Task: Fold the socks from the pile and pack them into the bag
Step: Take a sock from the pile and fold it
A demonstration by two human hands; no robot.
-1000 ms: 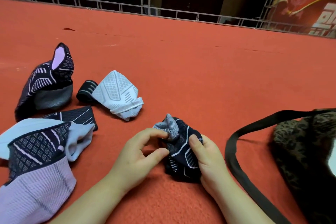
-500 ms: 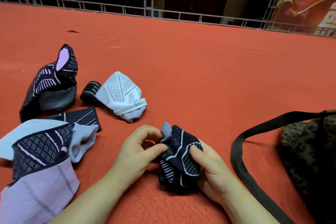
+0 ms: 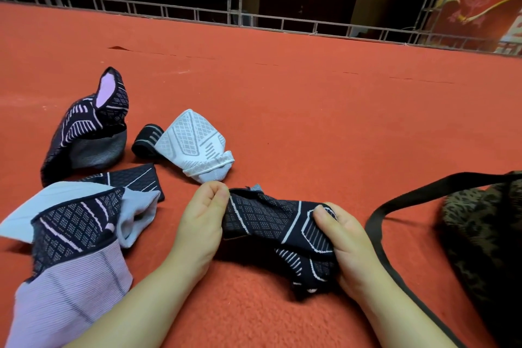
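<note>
Fingers on both sides are busy with one dark sock (image 3: 271,223). My left hand (image 3: 202,223) pinches its left end, thumb and fingertips bunched tight on the cuff edge. My right hand (image 3: 346,246) grips the other end, thumb pressed on top of the white-lined pattern, the rest of the fingers curled under the fabric. The sock stretches between the two hands just above the red surface (image 3: 310,110), its lower part sagging down to touch the surface under my right palm.

Off to my left lies the pile. Nearest me sits a lilac and dark sock (image 3: 70,277), and a pale blue sock (image 3: 135,212) overlaps its top edge. Behind those, a flat dark piece (image 3: 135,178) with white lines peeks out. Farther back a dark sock (image 3: 87,133) stands up in a heap, its pink-lined opening pointing upward. Just beside it, to the right, rests a white sock (image 3: 195,144) with a grey diamond pattern, and a small black cuff (image 3: 147,140) touches its left side.

To my right is the bag (image 3: 485,234), patterned brown and black, partly cut off by the frame edge. Its black strap (image 3: 395,200) loops out across the surface, passing close by my right wrist. A metal truss (image 3: 254,20) runs along the far edge of the surface.
</note>
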